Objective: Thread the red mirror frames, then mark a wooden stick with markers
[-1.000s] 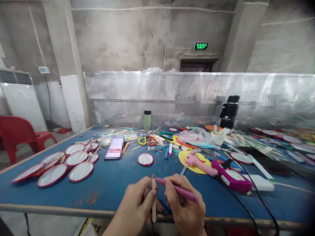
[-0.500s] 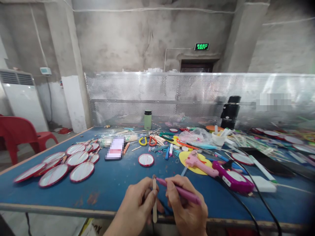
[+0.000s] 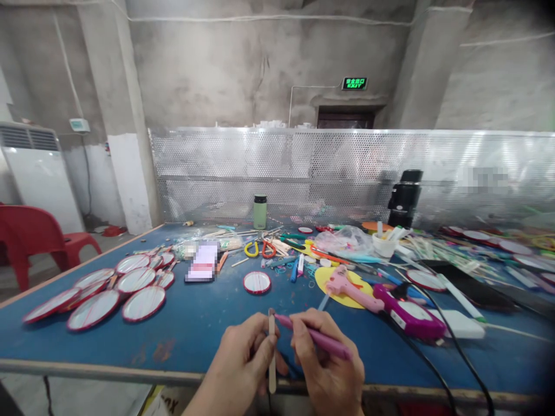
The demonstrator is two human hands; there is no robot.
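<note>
Little shifting since earlier frame: left hand (image 3: 243, 355) finger-pinching wooden stick (image 3: 272, 370), right hand (image 3: 329, 370) gripping purple pen (image 3: 327, 342), perhaps touching stick; blue table (image 3: 195, 335) fronting metal screen (image 3: 243, 164).

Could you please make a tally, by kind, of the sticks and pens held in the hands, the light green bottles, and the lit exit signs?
Wooden stick, held in the left hand: 1
Pink-purple pen, held in the right hand: 1
Light green bottle, upright: 1
Lit exit sign: 1
Total: 4
</note>
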